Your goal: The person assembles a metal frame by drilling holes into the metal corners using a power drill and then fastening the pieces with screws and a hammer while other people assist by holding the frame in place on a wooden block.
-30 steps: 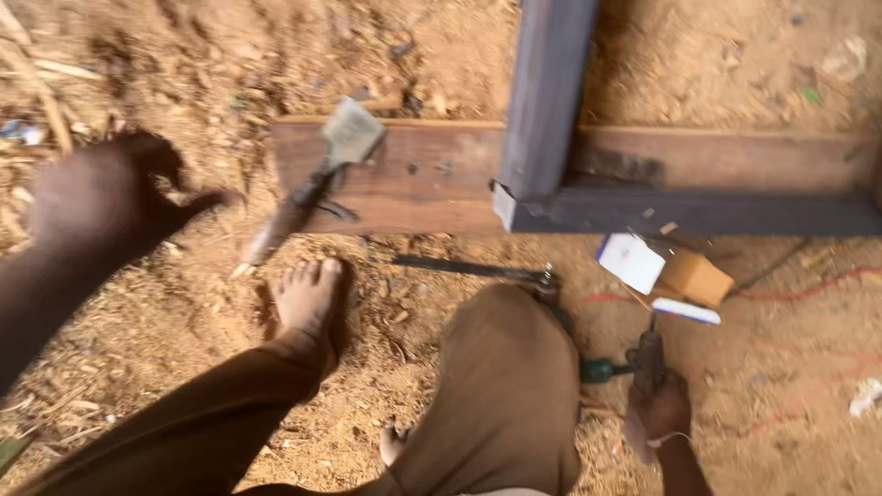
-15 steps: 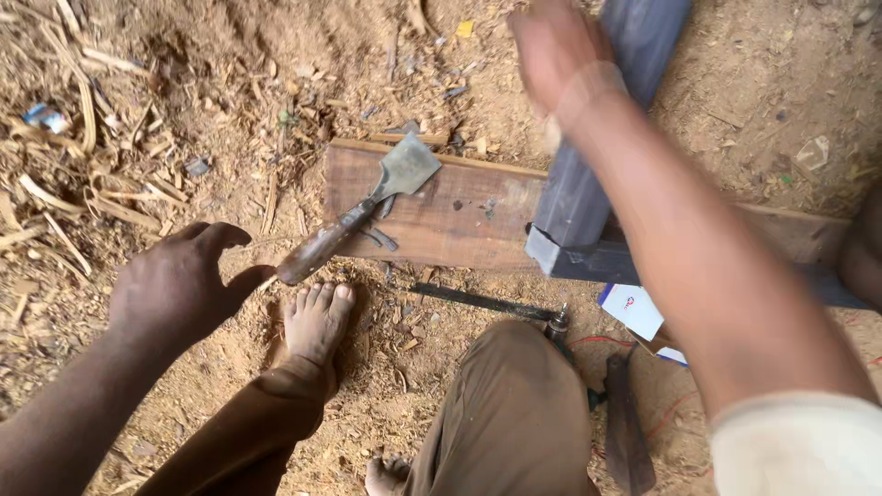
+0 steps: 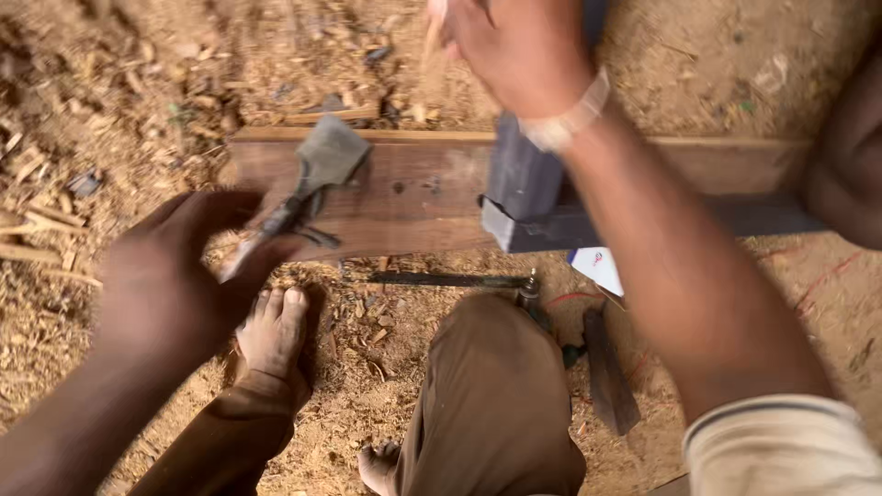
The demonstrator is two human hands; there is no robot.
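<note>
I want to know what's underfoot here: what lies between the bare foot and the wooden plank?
In the head view, a strip of sawdust-strewn dirt separates the bare foot from the wooden plank; the left hand reaches over it.

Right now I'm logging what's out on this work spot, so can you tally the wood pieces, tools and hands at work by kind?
Wooden plank: 1
Dark grey beam pieces: 2
Wide-bladed chisel: 1
Long thin metal tool on the ground: 1
Dark flat piece on the ground: 1
Hands: 2, left hand at the chisel handle, right hand raised
Total: 8
</note>
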